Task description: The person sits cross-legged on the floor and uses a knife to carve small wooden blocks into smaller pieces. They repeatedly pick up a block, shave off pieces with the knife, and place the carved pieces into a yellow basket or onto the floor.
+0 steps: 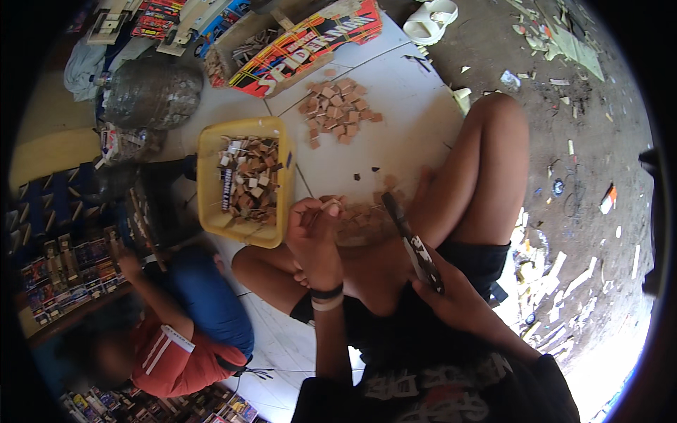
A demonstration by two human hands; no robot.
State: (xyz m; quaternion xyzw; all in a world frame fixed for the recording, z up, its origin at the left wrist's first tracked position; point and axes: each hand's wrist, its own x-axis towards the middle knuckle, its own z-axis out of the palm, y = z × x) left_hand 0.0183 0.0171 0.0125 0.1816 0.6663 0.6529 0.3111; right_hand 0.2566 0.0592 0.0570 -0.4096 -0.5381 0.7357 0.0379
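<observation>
Hands with block and blade over floor pile

Left hand (pixel 315 224) pinches a small wooden block (pixel 331 206) at its fingertips. Right hand (pixel 451 296), closed, grips a long knife (pixel 407 233); its blade slants up-left, tip just right of the block, above a heap of wooden pieces (pixel 360 218).

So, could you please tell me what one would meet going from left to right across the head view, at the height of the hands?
Yellow plastic tub of small wooden pieces → left hand pinching a small piece → long dark blade → right hand gripping it.
</observation>
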